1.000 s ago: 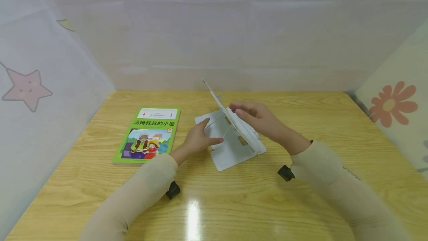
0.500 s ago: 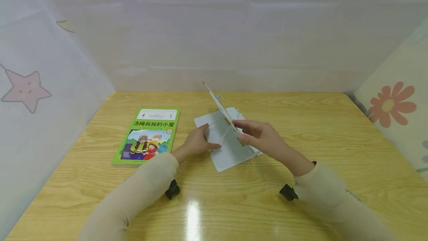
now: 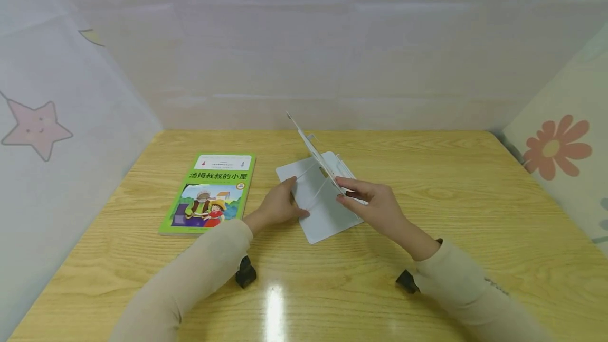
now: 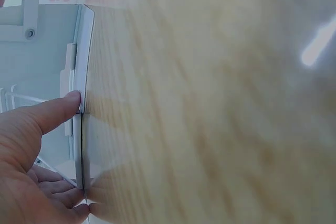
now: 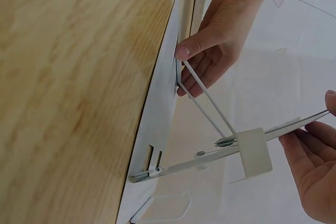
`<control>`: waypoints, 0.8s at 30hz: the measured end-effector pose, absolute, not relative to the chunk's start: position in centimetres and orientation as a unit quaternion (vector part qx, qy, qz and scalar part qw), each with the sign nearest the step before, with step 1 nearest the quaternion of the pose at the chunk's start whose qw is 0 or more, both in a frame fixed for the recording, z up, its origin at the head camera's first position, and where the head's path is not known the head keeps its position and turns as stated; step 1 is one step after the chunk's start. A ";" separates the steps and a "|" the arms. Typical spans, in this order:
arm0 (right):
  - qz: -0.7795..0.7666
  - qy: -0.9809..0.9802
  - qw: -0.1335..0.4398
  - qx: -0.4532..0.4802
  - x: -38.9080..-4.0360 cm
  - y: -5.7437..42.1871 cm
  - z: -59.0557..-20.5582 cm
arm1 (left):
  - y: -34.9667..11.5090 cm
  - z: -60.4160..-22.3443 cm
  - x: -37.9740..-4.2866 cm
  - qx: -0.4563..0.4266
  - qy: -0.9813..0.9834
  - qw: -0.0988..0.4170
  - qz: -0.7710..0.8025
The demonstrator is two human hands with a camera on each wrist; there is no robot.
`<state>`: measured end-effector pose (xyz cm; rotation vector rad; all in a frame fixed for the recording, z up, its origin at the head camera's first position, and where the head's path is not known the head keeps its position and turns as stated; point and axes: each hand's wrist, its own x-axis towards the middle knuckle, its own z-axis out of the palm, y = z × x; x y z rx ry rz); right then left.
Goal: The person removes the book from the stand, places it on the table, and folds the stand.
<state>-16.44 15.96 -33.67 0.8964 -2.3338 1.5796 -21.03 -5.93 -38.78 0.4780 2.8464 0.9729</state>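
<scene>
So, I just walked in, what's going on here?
Someone is handling a white folding stand on the table. The left grip holds one edge of its base, by the wire struts, while the right grip pinches the raised, slanting panel. A green book lies closed and flat to the stand's left.

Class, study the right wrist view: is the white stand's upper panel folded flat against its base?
No, the upper panel slants away from the base, with thin struts crossing the gap between them.
</scene>
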 end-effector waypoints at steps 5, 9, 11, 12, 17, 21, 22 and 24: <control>0.545 -0.771 0.113 0.309 -16.0 15.6 -33.4 | -6.1 -38.9 -21.0 0.159 0.933 0.044 0.319; 0.553 -0.763 0.127 0.309 -16.3 15.7 -34.3 | -6.1 -39.0 -21.1 0.158 0.933 0.045 0.319; 0.557 -0.759 0.130 0.310 -16.2 15.7 -34.3 | -6.1 -39.0 -21.1 0.158 0.933 0.046 0.321; 0.561 -0.758 0.128 0.308 -16.1 15.7 -34.3 | -6.1 -39.0 -21.1 0.158 0.932 0.045 0.322; 0.554 -0.779 0.133 0.262 -16.1 16.0 -34.1 | -6.2 -39.2 -21.0 0.165 0.931 0.039 0.323; 0.544 -0.797 0.142 0.223 -16.2 16.4 -34.1 | -6.2 -39.3 -21.1 0.169 0.931 0.035 0.323; 0.546 -0.796 0.144 0.218 -16.3 16.5 -34.2 | -6.2 -39.3 -21.1 0.169 0.931 0.035 0.322; 0.552 -0.792 0.153 0.210 -16.4 16.7 -34.2 | -6.2 -39.3 -21.1 0.168 0.931 0.036 0.322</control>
